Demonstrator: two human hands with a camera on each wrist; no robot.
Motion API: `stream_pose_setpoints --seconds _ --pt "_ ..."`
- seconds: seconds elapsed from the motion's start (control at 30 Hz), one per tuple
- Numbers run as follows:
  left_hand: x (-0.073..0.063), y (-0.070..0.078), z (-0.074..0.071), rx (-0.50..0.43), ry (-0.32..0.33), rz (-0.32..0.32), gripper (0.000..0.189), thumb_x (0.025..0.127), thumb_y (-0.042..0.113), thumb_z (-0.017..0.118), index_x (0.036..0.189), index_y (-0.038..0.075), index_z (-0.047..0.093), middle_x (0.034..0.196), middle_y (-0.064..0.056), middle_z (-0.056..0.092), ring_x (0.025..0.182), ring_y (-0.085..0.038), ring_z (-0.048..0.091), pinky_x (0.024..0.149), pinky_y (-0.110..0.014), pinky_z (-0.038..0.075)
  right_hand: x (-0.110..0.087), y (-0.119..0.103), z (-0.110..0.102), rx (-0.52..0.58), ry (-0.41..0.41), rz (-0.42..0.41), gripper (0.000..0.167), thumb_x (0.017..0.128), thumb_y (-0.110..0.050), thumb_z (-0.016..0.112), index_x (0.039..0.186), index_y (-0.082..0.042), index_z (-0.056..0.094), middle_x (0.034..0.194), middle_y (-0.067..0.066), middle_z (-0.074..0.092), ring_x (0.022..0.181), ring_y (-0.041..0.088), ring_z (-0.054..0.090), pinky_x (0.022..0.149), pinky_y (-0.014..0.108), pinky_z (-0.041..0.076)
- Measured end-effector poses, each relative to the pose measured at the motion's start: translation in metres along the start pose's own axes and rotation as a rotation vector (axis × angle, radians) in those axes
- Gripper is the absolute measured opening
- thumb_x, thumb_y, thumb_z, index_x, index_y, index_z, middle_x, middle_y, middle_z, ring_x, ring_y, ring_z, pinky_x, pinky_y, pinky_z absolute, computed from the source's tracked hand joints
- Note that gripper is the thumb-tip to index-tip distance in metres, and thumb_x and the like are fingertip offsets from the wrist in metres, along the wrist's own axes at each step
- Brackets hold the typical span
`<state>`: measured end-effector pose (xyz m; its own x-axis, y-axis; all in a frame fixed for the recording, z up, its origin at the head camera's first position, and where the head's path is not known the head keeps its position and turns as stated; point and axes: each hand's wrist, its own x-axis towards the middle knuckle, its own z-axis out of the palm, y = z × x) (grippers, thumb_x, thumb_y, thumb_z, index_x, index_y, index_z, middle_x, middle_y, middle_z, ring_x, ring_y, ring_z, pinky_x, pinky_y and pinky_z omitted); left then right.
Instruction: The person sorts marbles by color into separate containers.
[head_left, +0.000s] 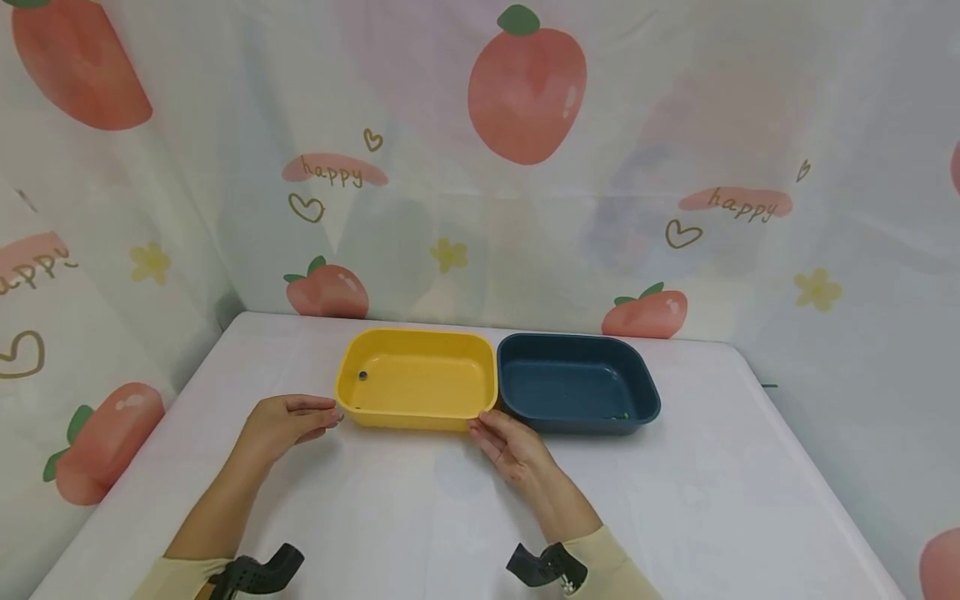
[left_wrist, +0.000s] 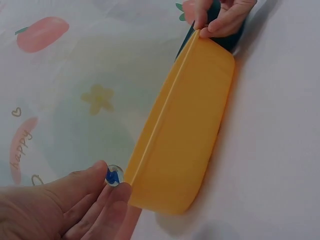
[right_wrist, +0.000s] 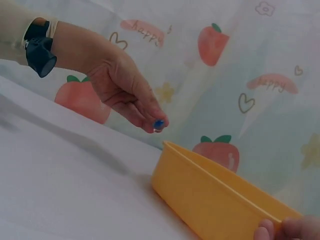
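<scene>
Between the thumb and fingertips of my left hand (head_left: 288,425) is a clear glass marble (left_wrist: 114,176) with a blue swirl inside. The hand is at the left end of a yellow plastic tray (head_left: 420,423), close to its rim. In the right wrist view the marble shows just above and beside the tray's corner. My right hand (head_left: 517,454) pinches the tray's near rim by its right corner, thumb on the rim and fingers against the outer wall. Inside the tray, toward the left, lies a small dark blue marble (head_left: 363,376).
A dark blue tray (head_left: 577,425) stands against the yellow one on the right, with small greenish pieces (head_left: 621,416) in its near right corner. Both stand on a white-covered table (head_left: 420,517). A fruit-printed curtain (head_left: 525,250) rises behind.
</scene>
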<state>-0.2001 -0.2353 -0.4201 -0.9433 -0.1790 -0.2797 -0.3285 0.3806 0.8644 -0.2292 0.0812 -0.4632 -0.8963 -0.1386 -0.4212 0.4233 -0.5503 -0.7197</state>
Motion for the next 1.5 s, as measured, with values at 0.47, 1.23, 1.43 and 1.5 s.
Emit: stream_pose_setpoints --seconds 0.47,1.23,1.43,1.5 --pt "0.026 0.025 0.014 -0.075 -0.023 0.018 0.05 0.083 0.03 0.08 0.12 -0.001 0.067 0.108 -0.012 0.074 0.095 -0.017 0.072 0.087 -0.03 0.057 -0.002 0.0 -0.001 0.013 -0.009 0.005 0.016 0.095 0.005 0.058 0.084 -0.004 0.065 0.078 0.007 0.07 0.076 0.015 0.072 0.078 0.025 0.059" --pt "0.047 0.03 0.025 -0.013 0.036 0.016 0.04 0.087 0.026 0.076 0.118 0.0 0.069 0.112 -0.016 0.072 0.095 -0.02 0.071 0.083 -0.027 0.058 -0.001 -0.003 -0.002 0.032 -0.019 0.0 0.021 0.094 0.008 0.057 0.079 -0.004 0.066 0.077 0.007 0.07 0.075 0.015 0.072 0.077 0.026 0.059" --pt "0.045 0.029 0.024 -0.072 0.018 0.026 0.039 0.088 0.021 0.075 0.119 -0.002 0.068 0.113 -0.016 0.071 0.094 -0.018 0.072 0.081 -0.024 0.058 0.0 -0.001 -0.002 0.036 -0.003 0.007 0.021 0.094 0.008 0.057 0.079 -0.004 0.067 0.076 0.007 0.07 0.075 0.015 0.072 0.078 0.025 0.059" --pt "0.044 0.029 0.024 -0.099 0.01 0.032 0.039 0.088 0.019 0.076 0.119 -0.004 0.068 0.11 -0.014 0.073 0.091 -0.016 0.072 0.079 -0.023 0.058 0.0 -0.001 -0.001 0.038 0.01 0.009 0.02 0.094 0.007 0.057 0.08 -0.004 0.067 0.077 0.007 0.07 0.075 0.015 0.072 0.077 0.025 0.059"
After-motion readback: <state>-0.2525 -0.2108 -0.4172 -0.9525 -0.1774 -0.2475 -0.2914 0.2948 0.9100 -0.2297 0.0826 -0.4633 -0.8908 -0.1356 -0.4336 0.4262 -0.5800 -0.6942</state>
